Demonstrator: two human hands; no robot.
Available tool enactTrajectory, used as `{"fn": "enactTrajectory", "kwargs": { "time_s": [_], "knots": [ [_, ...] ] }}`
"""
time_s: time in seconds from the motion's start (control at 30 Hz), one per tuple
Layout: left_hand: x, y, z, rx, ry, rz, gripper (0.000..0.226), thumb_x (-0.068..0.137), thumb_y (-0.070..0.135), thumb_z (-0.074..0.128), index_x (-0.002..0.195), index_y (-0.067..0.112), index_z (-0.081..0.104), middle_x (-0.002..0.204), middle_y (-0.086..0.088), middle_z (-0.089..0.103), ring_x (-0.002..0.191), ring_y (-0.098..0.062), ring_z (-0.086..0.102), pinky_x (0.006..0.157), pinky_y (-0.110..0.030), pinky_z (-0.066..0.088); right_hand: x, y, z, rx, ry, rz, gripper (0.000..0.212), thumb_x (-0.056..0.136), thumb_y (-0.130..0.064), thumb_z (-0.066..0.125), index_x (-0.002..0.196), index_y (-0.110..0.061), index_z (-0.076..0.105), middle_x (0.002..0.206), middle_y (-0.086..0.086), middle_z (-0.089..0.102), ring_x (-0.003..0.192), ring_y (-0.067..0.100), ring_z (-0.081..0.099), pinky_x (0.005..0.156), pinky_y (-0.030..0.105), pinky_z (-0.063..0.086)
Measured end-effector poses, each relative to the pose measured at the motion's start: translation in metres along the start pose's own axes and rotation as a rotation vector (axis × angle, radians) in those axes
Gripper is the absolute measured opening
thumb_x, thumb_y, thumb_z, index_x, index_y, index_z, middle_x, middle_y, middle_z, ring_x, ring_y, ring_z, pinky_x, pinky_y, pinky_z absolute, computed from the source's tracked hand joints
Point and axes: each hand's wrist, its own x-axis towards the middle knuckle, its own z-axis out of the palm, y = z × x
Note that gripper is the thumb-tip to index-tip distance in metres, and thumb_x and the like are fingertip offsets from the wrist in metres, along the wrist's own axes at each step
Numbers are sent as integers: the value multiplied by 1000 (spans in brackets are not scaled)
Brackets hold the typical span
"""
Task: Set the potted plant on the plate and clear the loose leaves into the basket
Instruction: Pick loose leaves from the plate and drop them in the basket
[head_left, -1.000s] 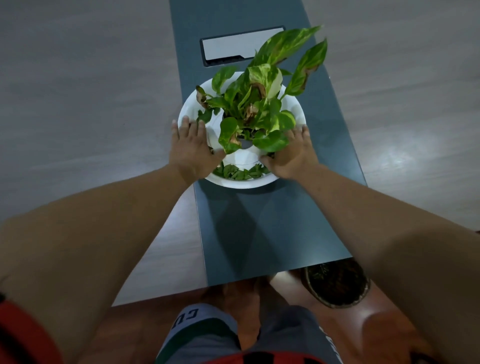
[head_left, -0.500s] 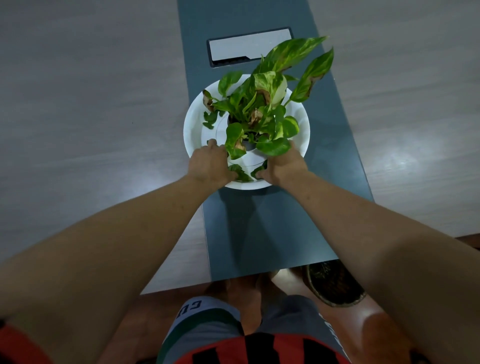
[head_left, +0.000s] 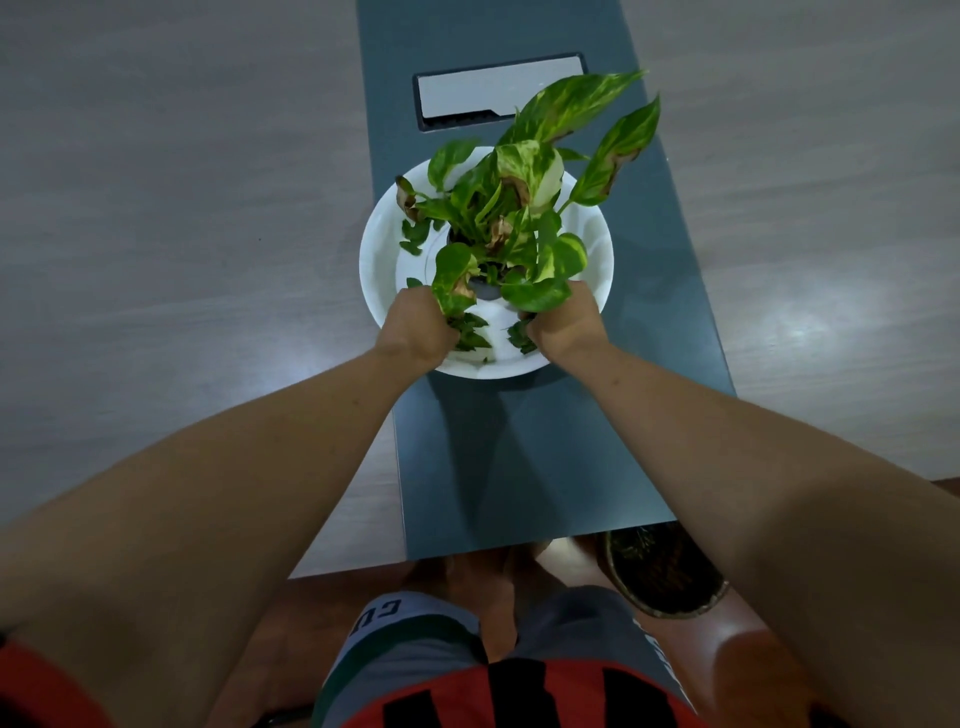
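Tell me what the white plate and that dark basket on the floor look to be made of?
The plate looks like glossy glazed ceramic or plastic: smooth, white, with soft sheen. The basket appears woven, perhaps wicker or rattan: dark, matte, with a ribbed braided rim.

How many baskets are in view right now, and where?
1. The dark woven basket sits on the floor just past the near end of the table, on the person's right side. The table edge hides part of it.

A grey desk (head_left: 156, 208) with a dark blue-grey centre strip (head_left: 519, 457) carries a white plate (head_left: 382, 270) on that strip, just short of a rectangular cable hatch (head_left: 498, 91).
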Motion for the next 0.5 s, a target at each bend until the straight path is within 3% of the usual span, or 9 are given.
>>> {"fn": "enactTrajectory", "kwargs": {
  "time_s": [0.1, 0.2, 0.4, 0.5],
  "knots": [
    [-1, 2, -7, -111, 62, -69, 22, 74, 10, 73, 94, 0, 73, 96, -15, 73, 89, -31, 70, 82, -44, 60, 1, -2, -13, 64, -10, 18, 22, 86, -12, 65, 106, -4, 69, 110, 12, 71, 107, 29, 64, 88, 30, 50],
    [-5, 6, -11, -172, 57, -131, 28, 74, 13, 77, 99, 1, 73, 100, -15, 74, 93, -30, 70, 86, -43, 58, 2, -1, -26, 104, -54, 48, 36, 85, -17, 71, 118, -3, 66, 121, 14, 67, 116, 29, 61, 96, 32, 47],
    [-13, 6, -13, -339, 50, -211, 31, 65, 17, 81, 89, 0, 71, 99, -16, 75, 96, -32, 71, 87, -47, 58, -1, 2, -30, 105, -66, 94, 27, 78, -23, 78, 97, -4, 76, 97, 13, 75, 93, 28, 69, 83, 29, 52],
    [-20, 11, -14, -424, 68, -240, 17, 69, 8, 80, 72, 14, 63, 99, -20, 74, 94, -36, 71, 83, -50, 59, -5, 2, -33, 236, -90, 151, 17, 74, -22, 83, 84, -12, 74, 84, 4, 68, 78, 20, 63, 70, 24, 44]
  ]
}}
